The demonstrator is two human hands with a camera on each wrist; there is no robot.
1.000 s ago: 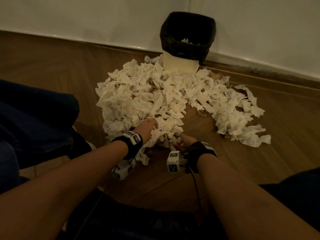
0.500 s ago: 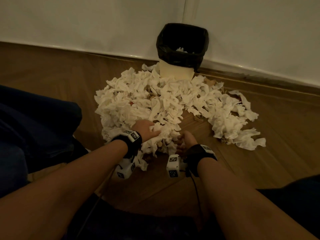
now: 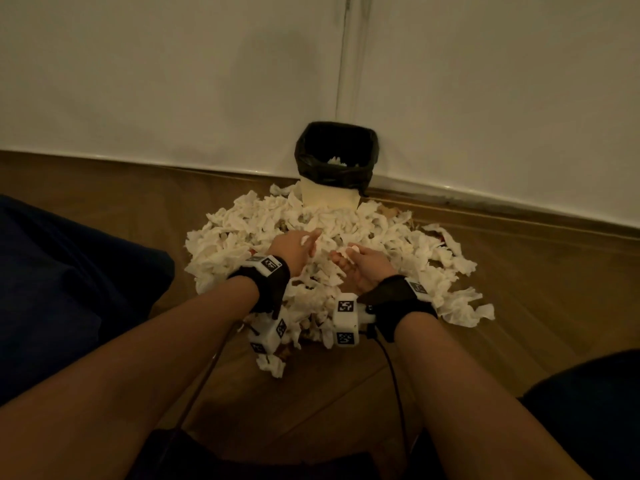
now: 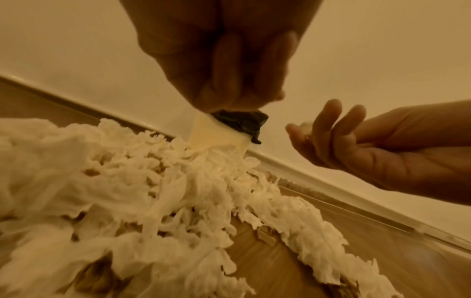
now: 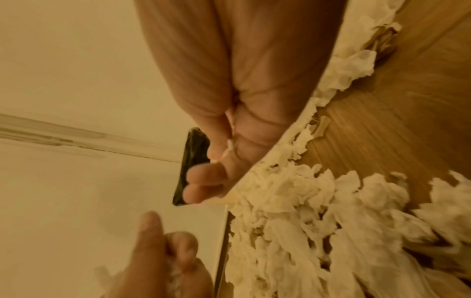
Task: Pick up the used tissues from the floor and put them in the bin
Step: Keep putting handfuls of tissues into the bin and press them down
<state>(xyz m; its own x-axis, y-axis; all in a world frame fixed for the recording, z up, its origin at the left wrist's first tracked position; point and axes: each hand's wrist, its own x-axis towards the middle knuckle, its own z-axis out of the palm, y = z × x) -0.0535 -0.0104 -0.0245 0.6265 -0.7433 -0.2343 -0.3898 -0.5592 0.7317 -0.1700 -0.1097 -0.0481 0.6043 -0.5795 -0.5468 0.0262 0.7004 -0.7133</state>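
A heap of crumpled white tissues (image 3: 242, 233) covers the wooden floor in front of the bin (image 3: 334, 157), which has a black liner and a few tissues inside. Both hands hover over the middle of the heap, a short way before the bin. My left hand (image 3: 301, 245) has its fingers curled round a small tissue wad (image 5: 174, 268). My right hand (image 3: 353, 259) pinches a small scrap of tissue (image 4: 305, 126) at its fingertips. In the left wrist view the bin (image 4: 219, 139) shows just beyond my left hand (image 4: 224, 60).
The bin stands against a white wall (image 3: 173, 81) with a skirting edge (image 3: 485, 206). Dark-clothed knees (image 3: 69, 289) flank the heap left and right. Bare wooden floor (image 3: 554, 289) lies right of the tissues. Cables trail from both wrist cameras.
Both hands have lifted from the near edge of the heap and moved forward toward the bin, each holding tissue. The head view has tilted up, showing more wall.
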